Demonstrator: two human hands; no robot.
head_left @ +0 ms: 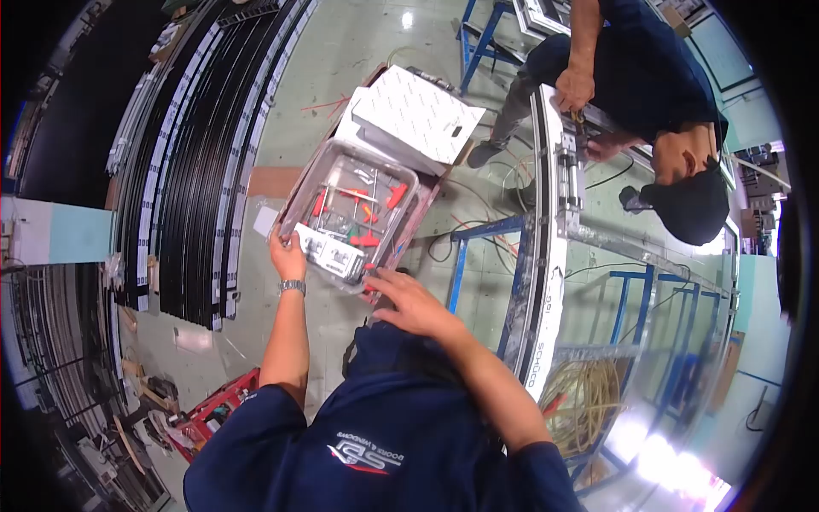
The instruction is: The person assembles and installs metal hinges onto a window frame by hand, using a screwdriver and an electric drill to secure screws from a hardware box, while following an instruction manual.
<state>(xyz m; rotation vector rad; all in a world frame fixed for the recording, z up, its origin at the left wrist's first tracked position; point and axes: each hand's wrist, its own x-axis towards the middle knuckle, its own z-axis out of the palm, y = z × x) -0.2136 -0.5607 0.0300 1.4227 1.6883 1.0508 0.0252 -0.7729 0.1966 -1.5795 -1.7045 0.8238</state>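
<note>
A clear plastic tray (413,189) lies in front of me with red-handled hex keys (397,196) and other small tools in it. At its near end rests a small white box (334,256) with printed pictures. My left hand (287,253), with a metal watch at the wrist, is closed at the tray's near left corner, thumb beside the box's end. My right hand (414,304) reaches to the near right corner. Its fingers are stretched out, fingertips right at the rim, palm down.
A white printed sheet (420,111) lies beyond the tray. On the right, another person (631,77) works at a long white profile (550,256) on blue stands (456,273). Black profiles (209,162) are stacked at left. A red toolbox (217,410) stands low left; hoses cross the floor.
</note>
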